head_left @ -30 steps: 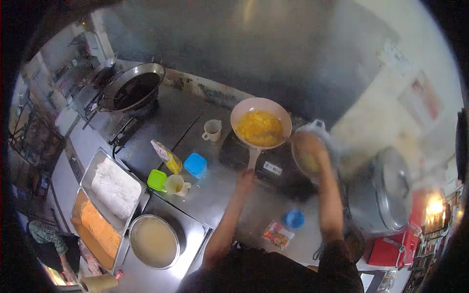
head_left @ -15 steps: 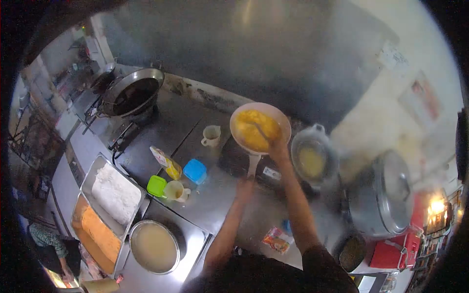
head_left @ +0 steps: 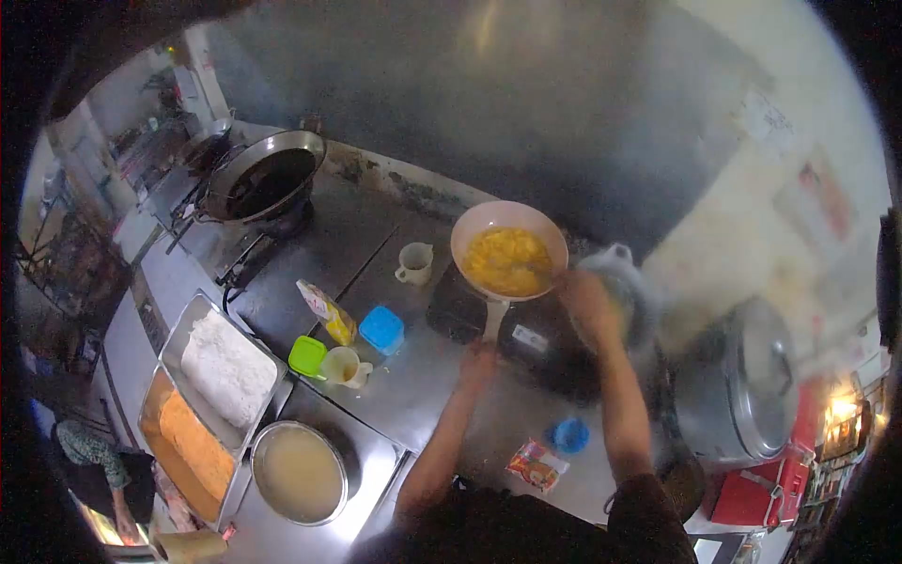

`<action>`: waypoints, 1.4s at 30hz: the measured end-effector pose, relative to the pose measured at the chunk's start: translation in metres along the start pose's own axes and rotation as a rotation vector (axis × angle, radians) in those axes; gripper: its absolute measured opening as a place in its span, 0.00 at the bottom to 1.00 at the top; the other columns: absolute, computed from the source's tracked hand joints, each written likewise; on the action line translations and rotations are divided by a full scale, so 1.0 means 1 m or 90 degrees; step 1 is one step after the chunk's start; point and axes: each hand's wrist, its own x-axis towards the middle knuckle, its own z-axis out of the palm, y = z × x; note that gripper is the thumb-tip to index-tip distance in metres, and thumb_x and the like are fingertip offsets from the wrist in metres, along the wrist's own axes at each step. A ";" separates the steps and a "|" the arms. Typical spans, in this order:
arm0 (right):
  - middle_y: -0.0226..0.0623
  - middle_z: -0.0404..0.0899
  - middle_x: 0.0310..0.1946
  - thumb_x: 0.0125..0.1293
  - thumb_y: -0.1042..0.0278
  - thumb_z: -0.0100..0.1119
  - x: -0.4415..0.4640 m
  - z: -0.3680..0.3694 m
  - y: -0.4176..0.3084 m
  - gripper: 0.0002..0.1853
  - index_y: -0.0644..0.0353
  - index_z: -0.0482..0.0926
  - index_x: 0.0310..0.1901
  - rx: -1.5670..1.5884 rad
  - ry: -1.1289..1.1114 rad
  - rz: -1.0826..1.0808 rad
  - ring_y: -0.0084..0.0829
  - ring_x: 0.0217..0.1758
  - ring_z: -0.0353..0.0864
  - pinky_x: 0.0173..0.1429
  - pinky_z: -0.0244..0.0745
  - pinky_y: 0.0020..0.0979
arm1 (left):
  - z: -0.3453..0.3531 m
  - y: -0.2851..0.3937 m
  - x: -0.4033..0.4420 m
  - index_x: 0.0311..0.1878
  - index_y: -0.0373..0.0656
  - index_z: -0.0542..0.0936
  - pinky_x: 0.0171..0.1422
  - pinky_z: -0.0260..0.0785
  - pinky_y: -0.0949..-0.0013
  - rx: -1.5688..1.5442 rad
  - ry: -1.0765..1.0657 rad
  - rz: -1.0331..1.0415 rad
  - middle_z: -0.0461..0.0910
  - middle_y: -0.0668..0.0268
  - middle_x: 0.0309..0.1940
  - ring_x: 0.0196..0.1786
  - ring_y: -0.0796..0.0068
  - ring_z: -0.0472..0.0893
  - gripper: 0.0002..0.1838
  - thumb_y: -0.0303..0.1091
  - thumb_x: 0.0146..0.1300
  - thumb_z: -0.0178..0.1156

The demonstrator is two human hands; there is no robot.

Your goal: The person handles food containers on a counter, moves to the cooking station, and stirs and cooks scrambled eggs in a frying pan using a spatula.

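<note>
A light pink frying pan [head_left: 510, 214] with yellow, egg-like food [head_left: 507, 258] in it is over the dark stove. My left hand [head_left: 479, 365] is wrapped round the pan's pale handle [head_left: 495, 320]. My right hand [head_left: 590, 305] is closed at the pan's right side, in front of a metal pot [head_left: 637, 282] with steam about it. A thin utensil seems to reach from my right hand into the pan, but it is blurred. Below the stove lie a blue round container [head_left: 570, 434] and a colourful packet [head_left: 536, 465].
Cups [head_left: 414, 263], a blue-lidded box [head_left: 382, 330], a green lid [head_left: 307, 357] and a yellow packet [head_left: 338, 324] stand left. Trays of white powder [head_left: 225, 371] and orange crumbs [head_left: 195, 442], a bowl [head_left: 299, 473], a wok [head_left: 305, 143], a large pot [head_left: 709, 395] and another person [head_left: 94, 451] surround the stove.
My right hand went from over the metal pot into the pan, then back right to the pan's edge. My left hand stayed on the handle. The yellow food has shifted in the pan.
</note>
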 end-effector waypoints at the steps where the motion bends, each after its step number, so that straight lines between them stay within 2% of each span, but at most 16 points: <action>1: 0.55 0.83 0.42 0.70 0.61 0.50 0.001 -0.005 0.001 0.16 0.58 0.79 0.53 0.024 0.032 -0.019 0.60 0.44 0.83 0.50 0.77 0.55 | 0.015 -0.016 0.005 0.46 0.38 0.82 0.50 0.73 0.53 0.185 0.013 0.132 0.83 0.52 0.38 0.43 0.55 0.82 0.12 0.34 0.63 0.58; 3: 0.55 0.83 0.42 0.69 0.61 0.51 -0.005 0.007 -0.023 0.16 0.59 0.79 0.52 0.042 0.048 -0.003 0.59 0.45 0.83 0.50 0.77 0.55 | 0.036 -0.022 0.008 0.43 0.37 0.81 0.46 0.72 0.58 -0.543 -0.065 -0.355 0.82 0.59 0.34 0.40 0.60 0.81 0.11 0.34 0.65 0.57; 4: 0.55 0.83 0.42 0.68 0.61 0.52 -0.010 0.014 -0.034 0.15 0.60 0.79 0.51 0.060 0.067 0.013 0.59 0.46 0.83 0.50 0.76 0.55 | 0.043 -0.022 0.004 0.43 0.37 0.81 0.46 0.72 0.58 -0.544 -0.070 -0.354 0.82 0.59 0.34 0.40 0.60 0.81 0.11 0.34 0.65 0.57; 7: 0.55 0.83 0.45 0.69 0.61 0.50 -0.011 0.069 -0.037 0.16 0.61 0.78 0.50 0.033 0.064 -0.036 0.56 0.47 0.83 0.51 0.76 0.55 | 0.049 -0.027 -0.009 0.40 0.37 0.80 0.42 0.72 0.58 -0.350 0.217 0.031 0.79 0.62 0.33 0.40 0.61 0.80 0.10 0.34 0.64 0.56; 13: 0.59 0.82 0.44 0.68 0.64 0.49 -0.035 -0.044 -0.039 0.14 0.62 0.81 0.46 0.108 0.035 -0.019 0.56 0.46 0.84 0.49 0.76 0.54 | 0.010 0.004 -0.010 0.48 0.41 0.78 0.39 0.71 0.63 -0.569 0.053 -0.270 0.80 0.65 0.39 0.38 0.67 0.79 0.12 0.37 0.68 0.59; 14: 0.59 0.82 0.44 0.68 0.65 0.49 -0.034 -0.055 -0.042 0.14 0.62 0.81 0.46 0.130 0.034 -0.010 0.56 0.45 0.84 0.49 0.77 0.54 | 0.024 -0.013 -0.004 0.50 0.41 0.78 0.38 0.70 0.64 -0.170 0.178 -0.016 0.80 0.66 0.38 0.37 0.70 0.78 0.13 0.39 0.69 0.58; 16: 0.59 0.83 0.42 0.67 0.65 0.49 -0.021 -0.015 -0.028 0.15 0.64 0.82 0.44 -0.007 0.008 -0.053 0.55 0.44 0.84 0.48 0.78 0.53 | 0.020 -0.009 0.003 0.51 0.42 0.77 0.37 0.70 0.66 0.242 0.286 0.220 0.79 0.67 0.37 0.35 0.73 0.77 0.14 0.40 0.70 0.58; 17: 0.59 0.83 0.42 0.67 0.65 0.49 -0.016 0.014 -0.028 0.15 0.64 0.82 0.44 -0.006 0.008 -0.058 0.55 0.44 0.84 0.48 0.78 0.53 | -0.002 0.016 0.004 0.51 0.42 0.77 0.37 0.69 0.67 -0.140 0.154 -0.067 0.79 0.67 0.36 0.35 0.74 0.76 0.14 0.41 0.71 0.57; 19: 0.58 0.84 0.39 0.67 0.65 0.48 -0.017 0.075 -0.034 0.15 0.66 0.82 0.43 -0.029 0.055 -0.105 0.55 0.43 0.84 0.47 0.80 0.53 | -0.012 0.028 -0.003 0.50 0.42 0.78 0.37 0.68 0.67 -0.515 -0.003 -0.362 0.78 0.67 0.35 0.34 0.75 0.75 0.14 0.42 0.72 0.56; 22: 0.57 0.84 0.37 0.66 0.66 0.49 0.016 0.099 -0.018 0.15 0.66 0.83 0.42 -0.004 0.114 -0.040 0.55 0.44 0.85 0.48 0.81 0.51 | -0.003 0.016 -0.011 0.52 0.43 0.78 0.37 0.67 0.68 -0.566 0.037 -0.188 0.77 0.68 0.34 0.34 0.76 0.74 0.16 0.45 0.73 0.55; 25: 0.55 0.84 0.39 0.66 0.62 0.53 0.048 0.062 0.027 0.15 0.65 0.84 0.41 0.060 0.129 -0.069 0.53 0.44 0.85 0.48 0.81 0.47 | -0.011 0.018 -0.002 0.54 0.41 0.77 0.37 0.67 0.69 -0.368 -0.085 -0.236 0.77 0.69 0.35 0.33 0.76 0.73 0.19 0.47 0.73 0.54; 28: 0.52 0.84 0.41 0.67 0.58 0.54 0.018 0.010 0.057 0.16 0.62 0.84 0.43 0.027 0.131 -0.150 0.51 0.44 0.84 0.48 0.79 0.46 | -0.012 0.019 -0.006 0.53 0.39 0.78 0.38 0.68 0.67 -0.731 -0.029 -0.456 0.78 0.68 0.36 0.36 0.74 0.76 0.19 0.46 0.73 0.55; 30: 0.54 0.83 0.45 0.70 0.59 0.50 -0.008 0.002 0.060 0.16 0.62 0.82 0.46 -0.278 0.013 -0.161 0.54 0.48 0.83 0.51 0.77 0.52 | -0.009 0.015 -0.008 0.51 0.38 0.79 0.40 0.70 0.65 -0.749 -0.026 -0.414 0.79 0.65 0.37 0.39 0.72 0.77 0.18 0.44 0.73 0.55; 34: 0.55 0.82 0.45 0.67 0.57 0.54 -0.025 0.075 0.022 0.18 0.59 0.80 0.51 -0.119 0.071 -0.093 0.58 0.44 0.83 0.52 0.76 0.50 | 0.013 0.005 -0.002 0.48 0.35 0.79 0.44 0.73 0.62 -0.774 -0.018 -0.335 0.80 0.61 0.39 0.43 0.68 0.80 0.16 0.41 0.73 0.55; 37: 0.57 0.83 0.43 0.67 0.56 0.54 0.007 0.094 0.014 0.20 0.60 0.78 0.54 -0.007 0.170 -0.110 0.58 0.44 0.83 0.49 0.77 0.50 | 0.024 -0.004 -0.004 0.51 0.36 0.79 0.44 0.74 0.61 -0.065 0.078 0.059 0.79 0.56 0.46 0.45 0.68 0.80 0.16 0.40 0.73 0.55; 42: 0.59 0.82 0.41 0.67 0.54 0.55 0.069 0.042 0.026 0.22 0.62 0.77 0.55 0.000 0.084 0.084 0.58 0.44 0.83 0.46 0.78 0.50 | 0.000 0.024 0.002 0.56 0.39 0.79 0.55 0.73 0.57 -0.470 -0.091 -0.512 0.79 0.57 0.49 0.53 0.65 0.79 0.21 0.45 0.77 0.47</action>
